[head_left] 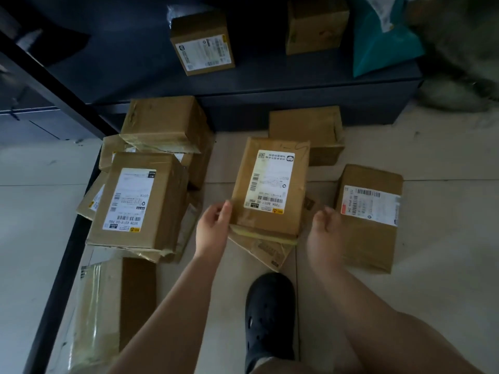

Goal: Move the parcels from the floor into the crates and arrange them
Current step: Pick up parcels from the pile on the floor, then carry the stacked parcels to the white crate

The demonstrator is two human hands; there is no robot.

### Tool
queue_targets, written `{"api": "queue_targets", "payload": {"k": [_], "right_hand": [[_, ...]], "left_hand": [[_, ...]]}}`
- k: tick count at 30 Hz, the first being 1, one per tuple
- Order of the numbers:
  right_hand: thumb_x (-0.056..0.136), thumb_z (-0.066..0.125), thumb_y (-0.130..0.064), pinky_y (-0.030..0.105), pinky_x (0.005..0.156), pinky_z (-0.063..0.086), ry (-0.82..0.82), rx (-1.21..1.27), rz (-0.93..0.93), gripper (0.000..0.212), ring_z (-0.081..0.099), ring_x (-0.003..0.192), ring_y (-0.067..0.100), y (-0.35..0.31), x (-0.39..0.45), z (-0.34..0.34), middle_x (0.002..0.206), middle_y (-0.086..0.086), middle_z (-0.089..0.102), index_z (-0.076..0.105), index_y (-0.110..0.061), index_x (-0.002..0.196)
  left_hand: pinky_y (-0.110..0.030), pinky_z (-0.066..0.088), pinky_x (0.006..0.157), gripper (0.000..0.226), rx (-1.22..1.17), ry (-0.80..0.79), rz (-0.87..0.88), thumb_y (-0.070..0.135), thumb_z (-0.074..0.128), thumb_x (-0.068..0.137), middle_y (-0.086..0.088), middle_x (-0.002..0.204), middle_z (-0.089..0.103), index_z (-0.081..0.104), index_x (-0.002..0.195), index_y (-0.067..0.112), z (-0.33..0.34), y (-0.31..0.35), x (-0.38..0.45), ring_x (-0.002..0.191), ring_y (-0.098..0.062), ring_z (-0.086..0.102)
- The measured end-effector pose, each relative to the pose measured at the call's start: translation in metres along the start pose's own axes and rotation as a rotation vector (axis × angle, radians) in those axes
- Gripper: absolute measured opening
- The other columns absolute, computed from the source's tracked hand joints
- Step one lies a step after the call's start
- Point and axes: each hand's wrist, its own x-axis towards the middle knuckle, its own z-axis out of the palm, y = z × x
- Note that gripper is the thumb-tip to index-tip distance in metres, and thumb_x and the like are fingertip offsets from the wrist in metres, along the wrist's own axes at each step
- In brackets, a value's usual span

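A brown cardboard parcel (pixel 272 184) with a white label lies in the middle of the floor, on top of a flatter parcel (pixel 267 252). My left hand (pixel 214 228) grips its near left corner, thumb on the top face. My right hand (pixel 325 229) hovers just off the near right corner, fingers loosely curled around nothing. A dark crate (pixel 297 109) stands behind, holding a labelled box (pixel 202 47), a plain box (pixel 316 25) and a teal bag (pixel 383 41). More parcels lie around: a stack at left (pixel 140 201), one at right (pixel 370 214), one behind (pixel 305 128).
A black metal rack frame (pixel 62 85) runs diagonally along the left, close to the left stack. A clear plastic-wrapped package (pixel 94 311) lies at bottom left. My black shoe (pixel 270 314) stands on the pale tiled floor just behind the middle parcel.
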Motion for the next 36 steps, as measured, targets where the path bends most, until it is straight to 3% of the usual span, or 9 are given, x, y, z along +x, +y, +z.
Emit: {"api": "queue_targets", "payload": {"k": [3, 6, 8, 10, 17, 22, 25, 32, 36], "right_hand": [[0.096, 0.047, -0.034, 0.026, 0.089, 0.034, -0.106, 0.075, 0.281, 0.049, 0.047, 0.121, 0.030, 0.002, 0.007, -0.006, 0.130, 0.011, 0.051, 0.045, -0.001, 0.133], [0.089, 0.049, -0.055, 0.042, 0.111, 0.026, -0.346, 0.238, 0.573, 0.068, 0.035, 0.136, 0.027, 0.001, 0.004, -0.004, 0.142, 0.005, 0.043, 0.035, -0.018, 0.144], [0.088, 0.042, -0.061, 0.045, 0.111, 0.024, -0.416, 0.248, 0.585, 0.068, 0.036, 0.136, 0.025, 0.004, 0.009, 0.001, 0.143, 0.004, 0.045, 0.036, -0.021, 0.143], [0.085, 0.043, -0.065, 0.043, 0.108, 0.031, -0.380, 0.270, 0.555, 0.062, 0.049, 0.123, 0.025, 0.001, 0.014, 0.005, 0.120, -0.001, 0.059, 0.051, -0.023, 0.129], [0.091, 0.044, -0.054, 0.040, 0.095, 0.047, -0.329, 0.254, 0.426, 0.043, 0.065, 0.088, 0.023, -0.075, 0.011, -0.004, 0.078, 0.003, 0.073, 0.071, -0.024, 0.077], [0.094, 0.040, -0.050, 0.026, 0.060, 0.042, -0.359, 0.188, 0.268, 0.035, 0.058, 0.068, 0.008, -0.221, -0.059, -0.045, 0.070, -0.008, 0.065, 0.061, -0.031, 0.075], [0.095, 0.042, -0.046, 0.020, 0.047, 0.046, -0.425, 0.242, 0.170, 0.034, 0.066, 0.053, 0.009, -0.329, -0.119, -0.075, 0.056, -0.008, 0.069, 0.064, -0.029, 0.075], [0.084, 0.053, -0.056, 0.040, 0.085, 0.052, -0.597, 0.237, -0.018, 0.035, 0.066, 0.093, 0.023, -0.602, -0.295, -0.173, 0.104, 0.005, 0.072, 0.069, -0.026, 0.091], [0.079, 0.057, -0.059, 0.033, 0.066, 0.049, -0.731, 0.251, -0.139, 0.038, 0.062, 0.081, 0.020, -0.715, -0.399, -0.218, 0.087, 0.002, 0.067, 0.063, -0.025, 0.094]], "left_hand": [[-0.025, 0.036, 0.086, 0.046, -0.110, -0.093, -0.240, 0.047, 0.039, 0.096, -0.001, 0.113, 0.061, 0.056, 0.125, 0.016, 0.004, 0.017, 0.011, 0.095, -0.013, 0.052], [-0.034, 0.028, 0.104, 0.057, -0.156, -0.275, -0.401, 0.057, 0.029, 0.095, -0.003, 0.126, 0.056, 0.049, 0.133, 0.019, 0.011, 0.021, 0.011, 0.111, -0.016, 0.049], [-0.042, 0.021, 0.113, 0.062, -0.125, -0.318, -0.427, 0.063, 0.027, 0.092, -0.003, 0.139, 0.050, 0.044, 0.137, 0.024, 0.013, 0.017, 0.013, 0.125, -0.017, 0.045], [-0.047, 0.022, 0.113, 0.069, -0.082, -0.289, -0.452, 0.071, 0.027, 0.087, -0.001, 0.143, 0.047, 0.040, 0.140, 0.028, 0.013, 0.014, 0.016, 0.131, -0.022, 0.042], [-0.053, 0.023, 0.112, 0.080, -0.229, -0.270, -0.494, 0.080, 0.026, 0.078, -0.001, 0.127, 0.057, 0.051, 0.133, 0.029, -0.014, 0.068, -0.007, 0.113, -0.020, 0.050], [-0.053, 0.041, 0.101, 0.102, -0.379, -0.214, -0.426, 0.092, 0.054, 0.033, 0.000, 0.116, 0.066, 0.064, 0.113, 0.031, -0.099, 0.195, -0.060, 0.112, -0.021, 0.057], [-0.045, 0.051, 0.085, 0.076, -0.421, -0.223, -0.362, 0.086, 0.050, 0.053, -0.002, 0.100, 0.068, 0.066, 0.097, 0.026, -0.165, 0.296, -0.106, 0.097, -0.023, 0.062], [-0.040, 0.051, 0.069, 0.073, -0.325, -0.204, -0.138, 0.086, 0.040, 0.066, -0.001, 0.087, 0.071, 0.068, 0.084, 0.021, -0.352, 0.556, -0.262, 0.086, -0.021, 0.063], [-0.049, 0.053, 0.083, 0.089, -0.301, -0.175, -0.025, 0.088, 0.038, 0.063, -0.010, 0.098, 0.073, 0.068, 0.097, 0.012, -0.449, 0.650, -0.355, 0.096, -0.027, 0.065]]}}
